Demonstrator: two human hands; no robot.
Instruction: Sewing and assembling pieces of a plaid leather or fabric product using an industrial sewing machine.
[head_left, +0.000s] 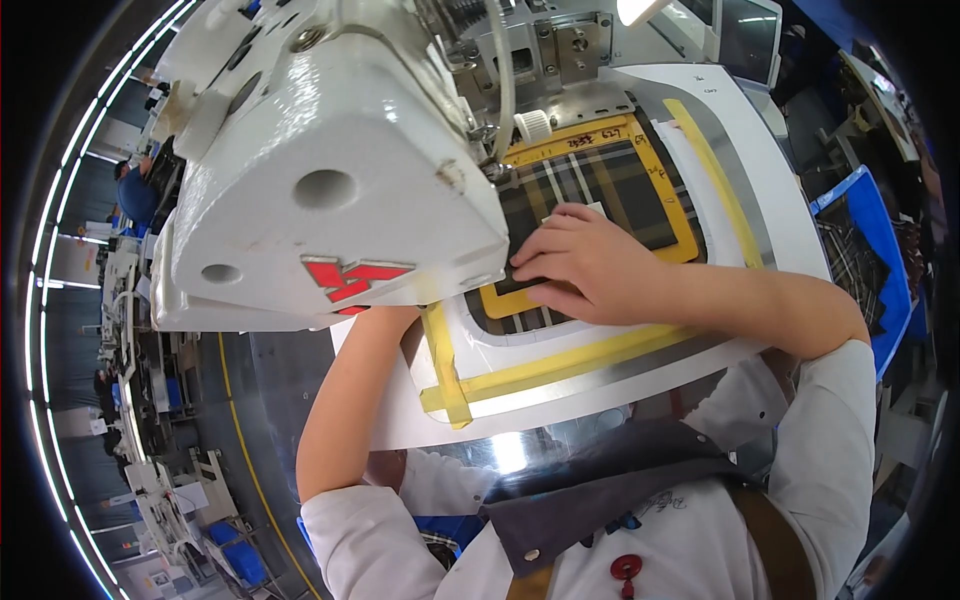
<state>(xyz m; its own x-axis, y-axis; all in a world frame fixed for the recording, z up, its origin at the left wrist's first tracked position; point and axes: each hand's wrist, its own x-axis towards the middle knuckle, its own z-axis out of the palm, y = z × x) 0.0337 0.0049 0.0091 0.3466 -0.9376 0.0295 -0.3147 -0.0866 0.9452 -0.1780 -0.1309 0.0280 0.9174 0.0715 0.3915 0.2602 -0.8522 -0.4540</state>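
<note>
My right hand (592, 262) rests on dark plaid fabric (640, 200), fingers bent and reaching left, thumb apart near the lower bar of a yellow frame (684, 232). The frame lies around part of the fabric, under the metal foot assembly of a large white sewing machine (350, 170). A small whitish piece (598, 209) shows just beyond my fingers; whether they touch it I cannot tell. My left forearm (360, 400) reaches up behind the machine's head, which hides my left hand.
Yellow tape (560, 372) edges the white work plate (400, 425). A blue bin (890, 250) with plaid fabric stands at right. A screen (750, 40) is at the back right. Other machines and a seated person (137, 190) are far left.
</note>
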